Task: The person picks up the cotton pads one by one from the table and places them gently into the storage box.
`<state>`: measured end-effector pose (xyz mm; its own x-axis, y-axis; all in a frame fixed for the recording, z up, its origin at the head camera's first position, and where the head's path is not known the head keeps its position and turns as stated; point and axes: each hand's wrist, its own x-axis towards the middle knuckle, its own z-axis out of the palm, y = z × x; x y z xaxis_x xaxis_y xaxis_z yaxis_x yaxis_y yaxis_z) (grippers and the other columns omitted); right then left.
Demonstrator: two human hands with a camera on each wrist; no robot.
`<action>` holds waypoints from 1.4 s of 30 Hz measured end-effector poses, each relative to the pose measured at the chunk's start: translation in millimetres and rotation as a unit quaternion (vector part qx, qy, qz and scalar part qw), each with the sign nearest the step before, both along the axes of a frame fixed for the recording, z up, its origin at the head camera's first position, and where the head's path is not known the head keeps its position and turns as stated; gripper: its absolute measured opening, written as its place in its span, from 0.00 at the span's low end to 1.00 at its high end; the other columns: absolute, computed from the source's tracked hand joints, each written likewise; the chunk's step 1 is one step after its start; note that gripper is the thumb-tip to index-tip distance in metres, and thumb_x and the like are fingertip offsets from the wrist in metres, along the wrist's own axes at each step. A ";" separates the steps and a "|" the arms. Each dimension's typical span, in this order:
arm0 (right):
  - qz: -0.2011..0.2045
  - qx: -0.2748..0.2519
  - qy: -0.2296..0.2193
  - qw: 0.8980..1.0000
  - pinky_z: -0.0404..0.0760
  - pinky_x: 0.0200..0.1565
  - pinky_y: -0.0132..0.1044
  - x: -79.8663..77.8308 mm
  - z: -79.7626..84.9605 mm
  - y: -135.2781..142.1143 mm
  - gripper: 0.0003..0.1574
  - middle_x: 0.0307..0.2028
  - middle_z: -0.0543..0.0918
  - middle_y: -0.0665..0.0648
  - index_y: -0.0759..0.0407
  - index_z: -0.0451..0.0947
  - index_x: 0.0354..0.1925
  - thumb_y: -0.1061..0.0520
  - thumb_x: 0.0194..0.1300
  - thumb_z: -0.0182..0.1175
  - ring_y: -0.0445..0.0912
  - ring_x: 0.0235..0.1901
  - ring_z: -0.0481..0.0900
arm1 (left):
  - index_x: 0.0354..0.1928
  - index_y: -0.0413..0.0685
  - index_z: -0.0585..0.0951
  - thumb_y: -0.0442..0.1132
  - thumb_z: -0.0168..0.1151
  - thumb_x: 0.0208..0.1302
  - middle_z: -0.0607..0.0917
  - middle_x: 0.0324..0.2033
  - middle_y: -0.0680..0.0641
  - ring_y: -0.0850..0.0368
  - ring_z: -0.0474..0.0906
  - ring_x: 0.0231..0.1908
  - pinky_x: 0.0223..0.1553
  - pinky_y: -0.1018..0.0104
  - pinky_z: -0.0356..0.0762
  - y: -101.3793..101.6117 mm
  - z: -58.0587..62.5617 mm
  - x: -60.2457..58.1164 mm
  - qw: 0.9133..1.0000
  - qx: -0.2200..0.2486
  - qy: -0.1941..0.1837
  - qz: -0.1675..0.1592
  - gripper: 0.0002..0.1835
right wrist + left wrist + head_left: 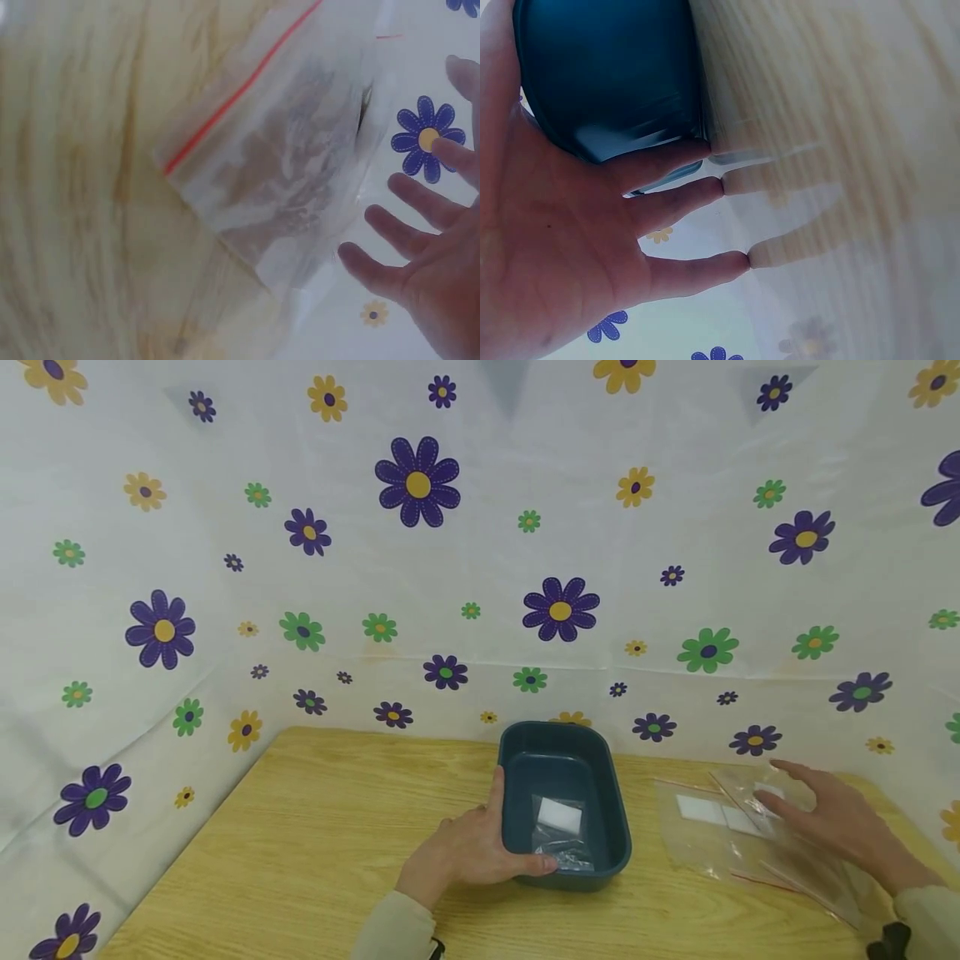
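Note:
A dark blue plastic bin [617,827] stands on the table, with a small clear bag [576,853] holding a white card inside. My left hand [468,847] rests against the bin's near left corner. Its thumb lies across the near rim and its index finger runs along the left side; in the left wrist view the other fingers are straight, tips at the tabletop. On the right, clear zip bags with red seal lines [247,97] and white cards [701,809] overlap. Over them hovers my right hand [836,814], fingers spread and nothing gripped.
The wood-grain table [337,827] stretches left of the bin. A white cloth with printed flowers [465,552] hangs behind the table and along its left side. The bin's far end stands close to the back cloth.

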<state>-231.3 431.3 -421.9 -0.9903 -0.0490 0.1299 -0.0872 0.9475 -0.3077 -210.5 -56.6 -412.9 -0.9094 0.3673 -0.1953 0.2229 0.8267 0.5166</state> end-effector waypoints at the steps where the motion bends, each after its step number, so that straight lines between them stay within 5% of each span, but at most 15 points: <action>1: -0.006 0.001 -0.015 1.000 0.70 0.51 0.78 -2.0 -0.4 1.5 0.49 0.65 0.64 0.88 0.72 0.63 0.70 0.33 0.73 0.56 0.84 0.58 0.66 | 0.82 0.56 0.31 0.84 0.61 0.46 0.76 0.69 0.37 0.42 0.80 0.62 0.64 0.36 0.73 0.0 0.2 0.1 1.000 -0.001 0.001 0.000 0.76; 7: -0.012 0.001 -0.066 0.998 0.75 0.47 0.73 -9.2 -6.9 6.0 0.51 0.59 0.70 0.88 0.76 0.64 0.68 0.32 0.74 0.53 0.83 0.54 0.71 | 0.82 0.57 0.29 0.84 0.62 0.46 0.75 0.70 0.38 0.42 0.80 0.63 0.66 0.34 0.70 0.4 1.6 0.0 1.000 0.002 -0.002 0.001 0.76; 19: 0.012 -0.023 -0.068 0.997 0.77 0.46 0.69 -1.4 -10.5 0.4 0.30 0.60 0.77 0.80 0.62 0.83 0.55 0.39 0.74 0.59 0.77 0.53 0.75 | 0.82 0.58 0.30 0.85 0.61 0.46 0.75 0.71 0.38 0.42 0.79 0.64 0.68 0.35 0.69 0.9 1.9 0.7 1.000 -0.003 -0.014 0.008 0.76; 32: 0.040 -0.034 0.012 0.999 0.80 0.47 0.63 0.5 -15.0 -8.8 0.10 0.48 0.87 0.72 0.62 0.87 0.44 0.57 0.69 0.64 0.71 0.48 0.81 | 0.82 0.57 0.29 0.84 0.62 0.46 0.73 0.72 0.38 0.42 0.78 0.65 0.68 0.31 0.67 0.3 2.3 0.5 1.000 0.006 -0.013 0.006 0.76; 35: 0.049 -0.032 0.042 0.997 0.82 0.42 0.51 2.4 -16.0 -11.7 0.07 0.43 0.89 0.66 0.60 0.86 0.42 0.59 0.68 0.65 0.65 0.44 0.84 | 0.82 0.58 0.29 0.84 0.62 0.46 0.73 0.72 0.38 0.42 0.78 0.65 0.68 0.32 0.68 0.4 2.2 0.4 1.000 0.005 -0.014 0.006 0.76; 38: 0.050 -0.031 0.075 0.995 0.79 0.39 0.36 4.2 -17.1 -12.8 0.03 0.40 0.90 0.61 0.56 0.86 0.39 0.60 0.66 0.67 0.46 0.41 0.85 | 0.82 0.58 0.29 0.84 0.62 0.45 0.73 0.72 0.38 0.42 0.78 0.65 0.67 0.34 0.69 0.6 2.1 0.2 1.000 0.004 -0.013 0.005 0.76; 42: 0.068 -0.037 0.136 0.988 0.72 0.36 0.19 5.5 -16.9 -15.8 0.05 0.37 0.90 0.58 0.54 0.85 0.38 0.62 0.63 0.70 0.21 0.38 0.73 | 0.82 0.58 0.29 0.84 0.62 0.45 0.74 0.71 0.38 0.42 0.79 0.64 0.67 0.34 0.69 0.7 1.6 0.0 1.000 0.001 -0.011 0.006 0.76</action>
